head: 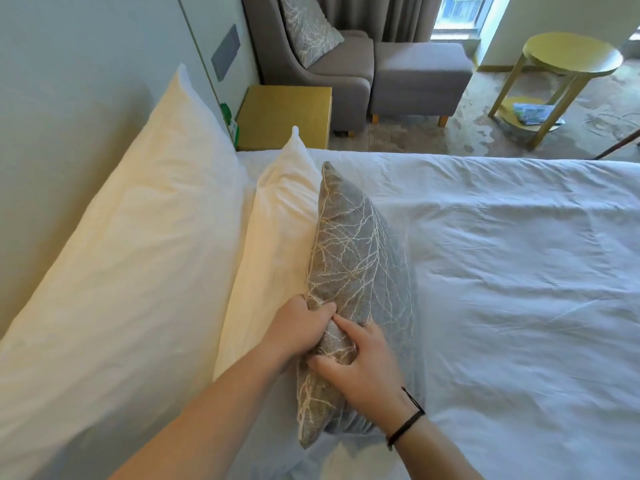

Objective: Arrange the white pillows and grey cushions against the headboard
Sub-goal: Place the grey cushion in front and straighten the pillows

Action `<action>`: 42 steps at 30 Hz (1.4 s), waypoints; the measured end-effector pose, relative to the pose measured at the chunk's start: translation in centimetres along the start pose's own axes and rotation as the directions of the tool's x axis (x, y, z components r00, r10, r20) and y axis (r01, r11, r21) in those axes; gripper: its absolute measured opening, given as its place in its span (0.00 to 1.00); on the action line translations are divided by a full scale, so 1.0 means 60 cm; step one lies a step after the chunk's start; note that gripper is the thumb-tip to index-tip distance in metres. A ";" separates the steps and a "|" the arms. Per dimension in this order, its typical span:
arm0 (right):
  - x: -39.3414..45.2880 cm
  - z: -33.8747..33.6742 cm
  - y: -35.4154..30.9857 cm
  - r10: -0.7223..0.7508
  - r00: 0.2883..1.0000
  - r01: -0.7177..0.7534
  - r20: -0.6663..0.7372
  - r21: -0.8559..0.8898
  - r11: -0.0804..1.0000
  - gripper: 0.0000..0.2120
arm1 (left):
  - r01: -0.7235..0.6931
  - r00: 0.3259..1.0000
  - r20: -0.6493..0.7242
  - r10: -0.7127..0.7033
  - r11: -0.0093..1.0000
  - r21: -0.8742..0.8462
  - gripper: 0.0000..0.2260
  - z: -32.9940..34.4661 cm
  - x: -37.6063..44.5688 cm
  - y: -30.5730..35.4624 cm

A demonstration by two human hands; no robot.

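Both hands, left and right, clamp the grey cushion; released carelessly, it may topple right off the pillow.

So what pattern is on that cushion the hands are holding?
The cushion is grey with pale, branching twig-like lines, seen clearly in the head view.

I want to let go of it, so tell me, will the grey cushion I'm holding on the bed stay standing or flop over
Probably soft: the grey cushion dents where the left hand pinches it. It stands on edge against a white pillow, so it may hold, or slump toward the duvet.
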State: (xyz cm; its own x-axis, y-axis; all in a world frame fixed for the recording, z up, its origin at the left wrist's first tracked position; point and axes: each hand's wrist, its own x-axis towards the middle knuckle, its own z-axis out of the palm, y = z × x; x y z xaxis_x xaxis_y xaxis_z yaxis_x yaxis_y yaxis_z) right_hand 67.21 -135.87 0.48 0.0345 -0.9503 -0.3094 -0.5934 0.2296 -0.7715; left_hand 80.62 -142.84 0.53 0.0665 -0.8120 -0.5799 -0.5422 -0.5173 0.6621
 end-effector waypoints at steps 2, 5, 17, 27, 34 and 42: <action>0.011 -0.005 0.029 0.028 1.000 -0.027 -0.010 0.124 0.992 0.32 | -0.045 0.994 -0.092 0.063 0.982 0.181 0.21 0.001 -0.002 -0.004; 0.050 -0.034 0.080 0.115 0.988 -0.087 -0.099 0.256 0.963 0.34 | -0.135 0.967 -0.149 0.207 0.911 0.391 0.22 -0.006 -0.010 0.002; 0.159 0.065 0.117 0.318 0.941 -0.337 0.119 0.434 0.835 0.48 | -0.267 0.846 -0.247 0.473 0.776 0.572 0.24 -0.103 -0.044 -0.019; 0.193 0.075 0.087 0.270 0.920 -0.385 0.284 0.523 0.760 0.45 | -0.321 0.835 -0.218 0.505 0.770 0.552 0.24 -0.135 -0.048 -0.005; 0.167 0.036 0.067 0.386 0.874 -0.482 0.296 0.412 0.774 0.46 | -0.182 0.858 -0.347 0.379 0.855 0.485 0.29 -0.138 -0.105 -0.149; 0.042 0.036 -0.059 0.191 0.976 -0.216 0.101 0.393 0.894 0.56 | 0.159 0.923 -0.381 -0.051 0.953 0.259 0.40 -0.120 -0.218 -0.329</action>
State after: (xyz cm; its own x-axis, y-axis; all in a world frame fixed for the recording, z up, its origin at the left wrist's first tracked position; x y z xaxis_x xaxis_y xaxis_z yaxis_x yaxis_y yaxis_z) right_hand 71.13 -138.61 1.21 0.0015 -0.8626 -0.5059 -0.2214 0.4931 -0.8414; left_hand 96.50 -123.95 -1.53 0.4077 -0.8264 -0.3884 -0.7229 -0.5520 0.4156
